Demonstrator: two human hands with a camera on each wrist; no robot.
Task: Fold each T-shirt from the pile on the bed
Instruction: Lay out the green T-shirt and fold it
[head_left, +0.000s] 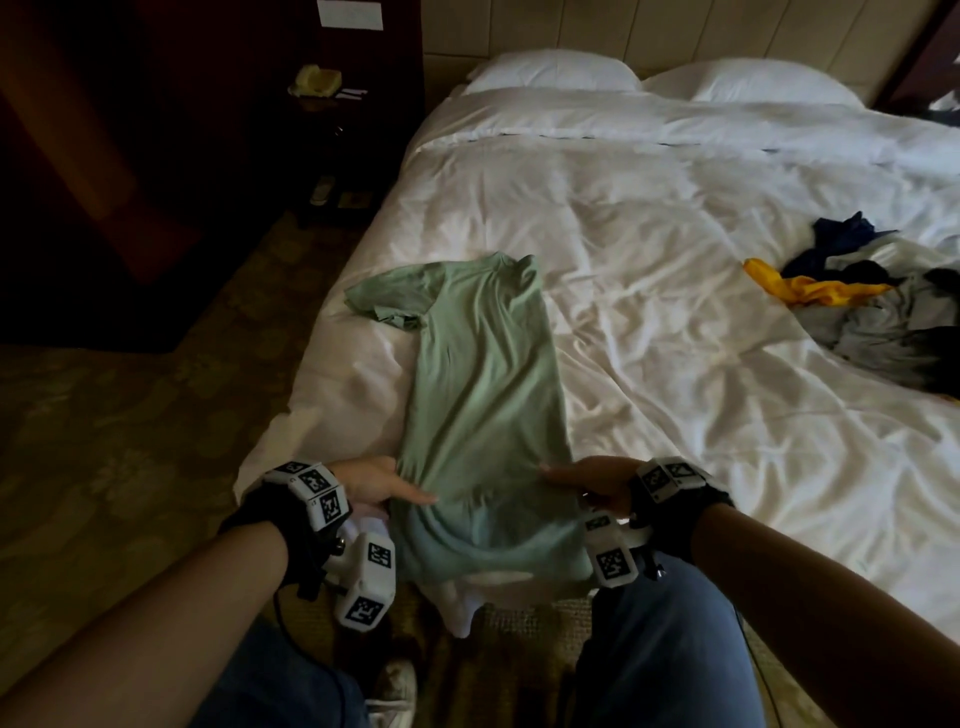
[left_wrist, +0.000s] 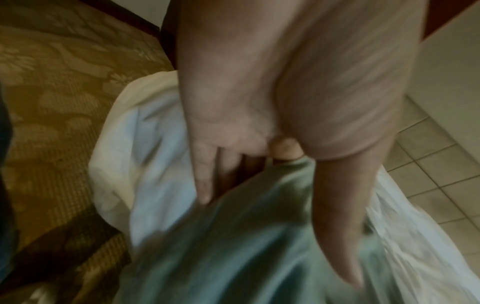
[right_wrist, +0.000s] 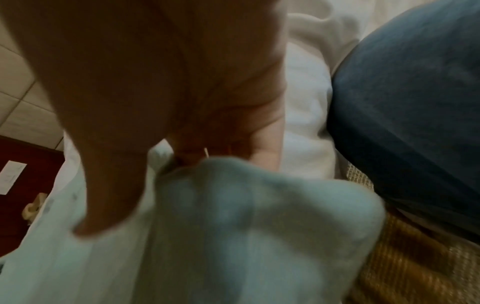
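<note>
A green T-shirt (head_left: 483, 374), folded lengthwise into a narrow strip, lies on the white bed (head_left: 675, 234) with its collar away from me and one sleeve sticking out left. Its hem end hangs over the near bed edge. My left hand (head_left: 405, 491) pinches the strip's left edge, and my right hand (head_left: 561, 475) pinches its right edge. In the left wrist view the thumb (left_wrist: 337, 226) lies on the green cloth (left_wrist: 246, 257) with the fingers tucked under it. The right wrist view shows the same hold, thumb (right_wrist: 111, 195) above the cloth (right_wrist: 233, 246).
A pile of crumpled shirts (head_left: 883, 312) in blue, yellow and grey lies at the bed's right side. Two pillows (head_left: 550, 70) sit at the head. A dark nightstand (head_left: 332, 104) stands left of the bed on patterned carpet (head_left: 130, 441). My knees touch the near edge.
</note>
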